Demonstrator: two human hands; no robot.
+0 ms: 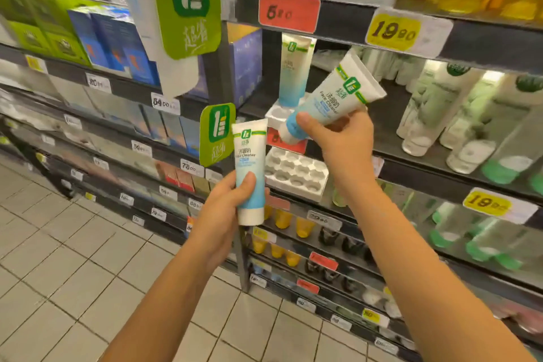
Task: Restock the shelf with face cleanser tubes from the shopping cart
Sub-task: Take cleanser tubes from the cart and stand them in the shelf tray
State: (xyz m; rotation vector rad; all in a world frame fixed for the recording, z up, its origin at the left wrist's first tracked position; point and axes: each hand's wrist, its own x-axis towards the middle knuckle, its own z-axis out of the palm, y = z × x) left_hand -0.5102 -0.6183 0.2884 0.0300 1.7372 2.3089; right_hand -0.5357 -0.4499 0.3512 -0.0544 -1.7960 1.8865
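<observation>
Landmark: the empty socket tray (296, 175) on the shelf is my reference for all places.
Left hand: the left hand (226, 209) grips the lower part of an upright cleanser tube (250, 167), thumb on the front, fingers curled behind, just left of the tray, cap down.
Right hand: the right hand (338, 135) holds a tilted cleanser tube (332, 97) near its cap end, fingers wrapped around it, above the tray, cap pointing down and left.
Already stocked: one standing tube (293, 73) sits cap down in an upper tray (274, 116), above and behind the empty one.
Cart: the shopping cart is not in view.
Risk, angle: I judge the tilted tube can miss a socket at this angle; the cap would catch a rim and push the light tray aside.
Risk, neighbour: it is near the standing tube, so a careless move may knock that one over.
Risk, grip: the tube skin looks smooth; a loose hold could let it slip.
Materials: the tubes look like soft glossy plastic, flat at the crimped end, round at the white cap, white fading to blue with a green band; the tray seems thin moulded white plastic with rows of round sockets.
</observation>
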